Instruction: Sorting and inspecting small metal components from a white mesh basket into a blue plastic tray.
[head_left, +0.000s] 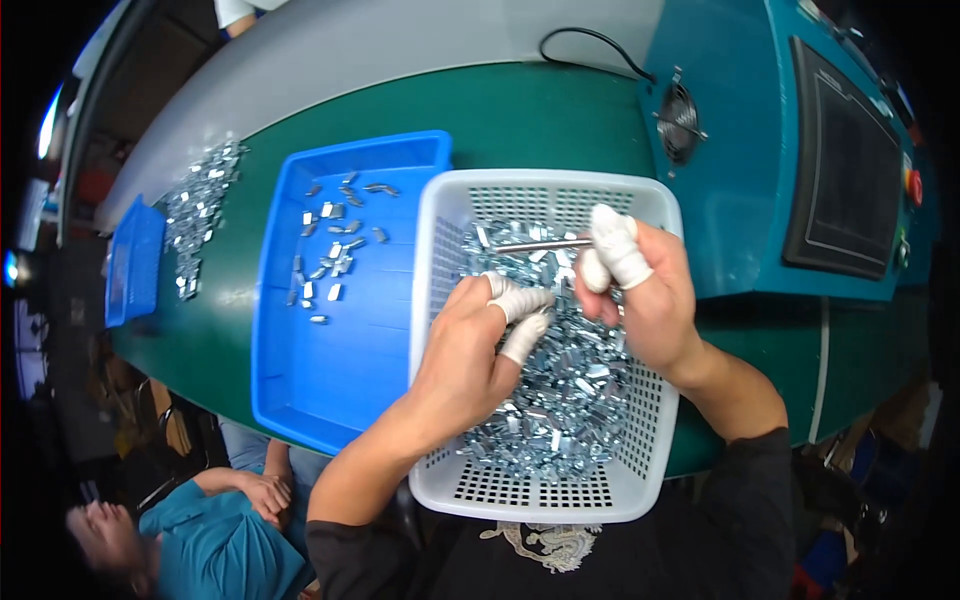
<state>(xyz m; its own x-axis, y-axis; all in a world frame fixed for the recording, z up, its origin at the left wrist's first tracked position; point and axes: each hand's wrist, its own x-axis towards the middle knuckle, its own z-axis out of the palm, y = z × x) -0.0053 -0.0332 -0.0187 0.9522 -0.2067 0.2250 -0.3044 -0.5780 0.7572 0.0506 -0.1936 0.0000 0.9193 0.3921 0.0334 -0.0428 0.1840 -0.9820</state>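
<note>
My right hand, white covers on some fingers, grips a thin metal rod that points left over the basket. Close by on its left, my left hand also wears white finger covers, with thumb and fingers pinched together. Whatever lies between those fingertips is too small to make out. Both hands are above a white perforated plastic basket. A heap of small shiny metal pieces fills much of it.
Left of the basket, a blue tray holds several scattered metal pieces. Farther left are a metal-piece pile and a smaller blue basket on the green table. A teal machine stands right. A seated person is at lower left.
</note>
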